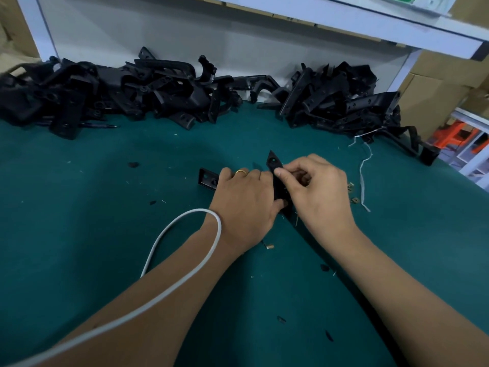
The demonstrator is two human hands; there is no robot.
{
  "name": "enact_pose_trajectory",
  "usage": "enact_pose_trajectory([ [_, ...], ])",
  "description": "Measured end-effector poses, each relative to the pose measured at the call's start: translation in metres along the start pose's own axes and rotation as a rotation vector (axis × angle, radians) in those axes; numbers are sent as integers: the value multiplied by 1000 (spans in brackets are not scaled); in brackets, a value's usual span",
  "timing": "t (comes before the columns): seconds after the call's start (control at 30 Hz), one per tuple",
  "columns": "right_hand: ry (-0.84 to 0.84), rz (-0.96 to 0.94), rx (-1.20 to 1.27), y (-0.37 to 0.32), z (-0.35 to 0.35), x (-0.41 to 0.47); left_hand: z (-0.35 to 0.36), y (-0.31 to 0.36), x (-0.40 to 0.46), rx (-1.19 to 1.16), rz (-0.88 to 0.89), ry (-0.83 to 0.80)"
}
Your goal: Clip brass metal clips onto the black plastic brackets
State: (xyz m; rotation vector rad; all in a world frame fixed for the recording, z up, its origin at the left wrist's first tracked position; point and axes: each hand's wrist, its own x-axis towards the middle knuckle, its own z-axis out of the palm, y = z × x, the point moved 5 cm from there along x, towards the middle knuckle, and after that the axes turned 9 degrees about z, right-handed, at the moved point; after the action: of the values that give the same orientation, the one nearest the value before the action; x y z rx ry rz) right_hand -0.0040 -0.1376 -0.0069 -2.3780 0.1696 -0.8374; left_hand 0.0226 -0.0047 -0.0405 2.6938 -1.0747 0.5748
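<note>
A black plastic bracket [274, 165] stands tilted between both hands at the middle of the green table [105, 207]. My left hand [243, 205] grips its lower part; another end of black plastic [207, 179] sticks out to the left of this hand. My right hand [317, 192] curls its fingers against the bracket's right side, thumb pressed on it; whatever it pinches is hidden. Loose brass clips lie to the right [350, 187] and one sits under my left wrist [270, 246].
Two heaps of black brackets line the back of the table, one at the left [105, 94] and one at the right [341, 99]. A white cable [185, 255] crosses my left forearm. A white string [363, 170] lies right of my hands. Small black scraps dot the mat.
</note>
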Motion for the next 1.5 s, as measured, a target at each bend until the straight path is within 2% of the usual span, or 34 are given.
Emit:
enact_pose_trajectory([
  [0.07,-38,23,65,5,-1,3,0,0,1,-17,-9,-9],
  [0.13,5,31,91,17,-12,11,0,-1,1,-37,-19,-21],
  [0.23,111,79,-63,51,-35,28,-1,-2,1,-67,-26,-28],
  [0.37,-48,148,-295,90,-33,38,-1,-3,1,-88,-27,-18],
  [0.57,-167,81,-487,83,-11,38,-2,-2,0,-88,-29,-12],
  [0.93,-286,59,-422,63,-20,30,-1,-4,0,-105,-31,24],
  [1.0,-251,104,-289,60,-23,28,-2,-13,1,-59,-105,34],
  [1.1,-189,268,170,58,-27,25,-1,-29,1,3,-253,24],
  [1.17,-211,328,434,55,-23,22,1,-30,0,10,-262,30],
  [1.23,-252,359,594,52,-15,17,1,-29,0,14,-259,46],
  [1.4,-353,397,676,42,11,4,1,-23,1,46,-222,56],
  [1.5,-308,393,684,41,12,5,0,-22,1,32,-209,70],
])
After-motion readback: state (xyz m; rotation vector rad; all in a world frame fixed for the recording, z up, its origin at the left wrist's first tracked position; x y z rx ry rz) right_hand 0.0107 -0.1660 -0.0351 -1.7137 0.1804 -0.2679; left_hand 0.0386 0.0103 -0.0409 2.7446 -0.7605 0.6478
